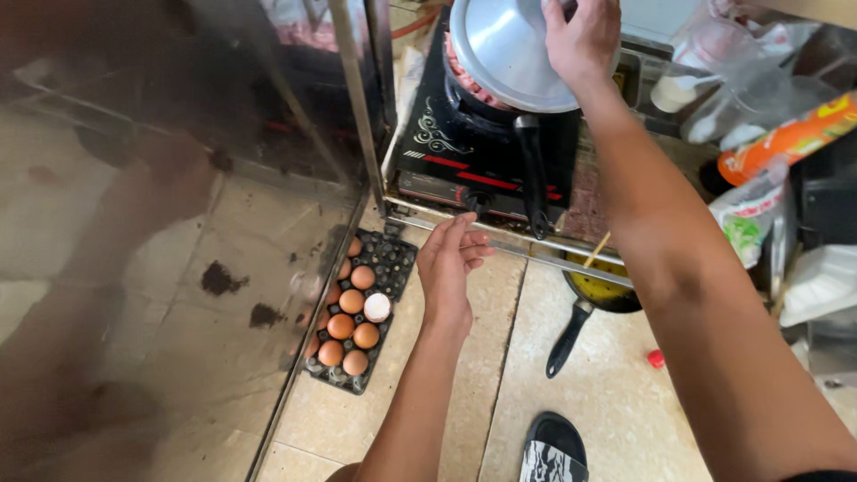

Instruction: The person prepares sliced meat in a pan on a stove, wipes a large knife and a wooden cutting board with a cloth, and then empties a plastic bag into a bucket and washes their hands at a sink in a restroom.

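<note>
We take the black gas stove (486, 152) on its steel-edged counter as our reference point. On top of the stove sits a dark pan (500, 103) with a long black handle pointing toward the person, past the stove's front edge. Over the pan we see a round silver lid (504, 54), tilted so that its near side shows reddish contents beneath. The right hand (585, 40) is at the far right rim of the lid, fingers closed on it from above; what exactly they pinch is hidden by the hand itself.

The left hand (453, 263) hangs just below the front edge of the stove, near its control knob. Its fingers are loosely together and slightly curled, holding nothing, and we cannot tell whether the fingertips touch the knob or the counter's edge.

Below and left of the stove, on the tiled floor (500, 375), lies a dark egg tray (361, 308) with several brown eggs and one white one. Directly below the stove's front right, a second black-handled pan (594, 299) with yellow contents and a stick in it rests on the floor. A small red cap (656, 359) lies right of that pan, and a black patterned sandal (553, 451) lies nearer the person. Right of the stove, bags and packets (768, 152) crowd the counter.
</note>
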